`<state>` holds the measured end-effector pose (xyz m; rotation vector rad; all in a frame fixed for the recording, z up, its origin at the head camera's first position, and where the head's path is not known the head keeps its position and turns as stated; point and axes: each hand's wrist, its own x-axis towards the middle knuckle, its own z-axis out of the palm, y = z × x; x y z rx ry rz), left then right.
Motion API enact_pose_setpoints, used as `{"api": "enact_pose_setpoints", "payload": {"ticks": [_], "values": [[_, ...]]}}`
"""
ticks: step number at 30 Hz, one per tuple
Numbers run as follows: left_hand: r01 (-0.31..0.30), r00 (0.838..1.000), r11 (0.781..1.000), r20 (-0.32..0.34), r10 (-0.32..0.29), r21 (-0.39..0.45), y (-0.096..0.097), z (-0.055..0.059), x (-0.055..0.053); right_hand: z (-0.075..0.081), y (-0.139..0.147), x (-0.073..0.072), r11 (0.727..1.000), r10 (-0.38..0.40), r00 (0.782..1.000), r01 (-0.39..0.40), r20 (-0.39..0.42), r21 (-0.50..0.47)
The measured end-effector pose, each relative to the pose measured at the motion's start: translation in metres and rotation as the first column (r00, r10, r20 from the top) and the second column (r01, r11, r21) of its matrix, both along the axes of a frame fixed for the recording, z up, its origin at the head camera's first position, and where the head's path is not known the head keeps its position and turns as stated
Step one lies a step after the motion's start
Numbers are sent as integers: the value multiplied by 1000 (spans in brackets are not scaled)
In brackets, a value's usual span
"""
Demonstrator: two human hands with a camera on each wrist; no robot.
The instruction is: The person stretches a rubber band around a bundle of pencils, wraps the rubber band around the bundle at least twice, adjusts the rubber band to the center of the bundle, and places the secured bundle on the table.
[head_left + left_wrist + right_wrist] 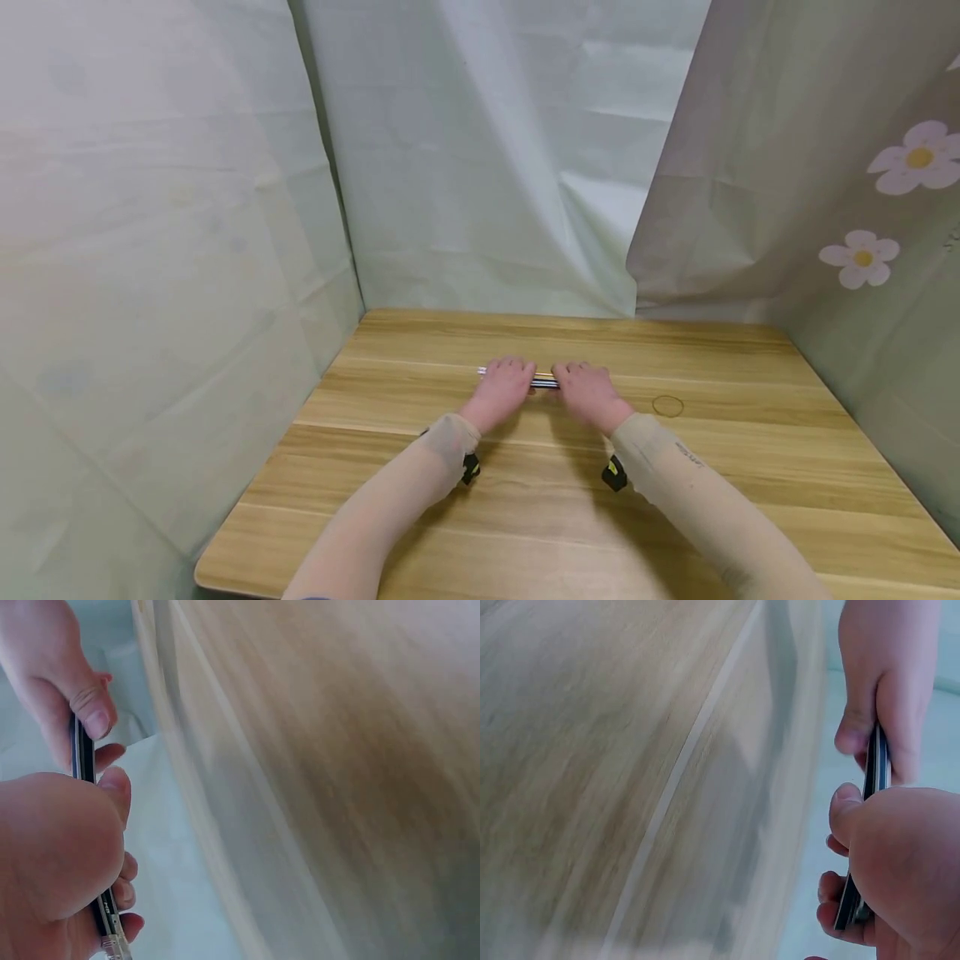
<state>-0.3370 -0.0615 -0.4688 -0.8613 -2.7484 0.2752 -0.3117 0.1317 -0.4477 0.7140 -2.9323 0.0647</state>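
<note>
Both hands hold a small bundle of slim pens point(545, 384) lengthwise between them, over the far middle of the wooden table. My left hand point(507, 385) curls round the left part, and pale ends stick out past its fingers. The right hand point(587, 392) grips the other part, with a short stretch of dark and yellowish barrels showing between the hands. In the left wrist view a clear tip of a pen point(114, 946) pokes out below the left palm. The right wrist view shows dark ends of the pens point(847, 909) at the right fingers. The palms hide most of the bundle.
A thin yellowish rubber band point(667, 406) lies on the wooden table point(525, 533), to the right of the right hand. Pale cloth sheets point(480, 167) hang behind the table and at both sides. Each wrist carries a small black device point(615, 473).
</note>
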Motion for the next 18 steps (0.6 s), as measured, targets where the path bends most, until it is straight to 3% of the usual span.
{"api": "enact_pose_setpoints", "payload": {"ticks": [5, 10, 14, 18], "values": [[-2, 1000, 1000, 21, 2, 29, -5, 1, 0, 0, 13, -3, 997, -55, 995, 58, 79, -41], [-29, 998, 997, 64, 25, 67, -12, 5, 0, -1, 31, -1, 977, -121, 977, 149, 173, -155], [-50, 997, 995, 70, 45, 81, -17, 5, -1, -13, 41, 5, 943, -153, 955, 218, 255, -250], [-50, 996, 995, 75, 43, 92, -20, 3, -2, -25, 42, 9, 942, -130, 957, 201, 259, -269]]}}
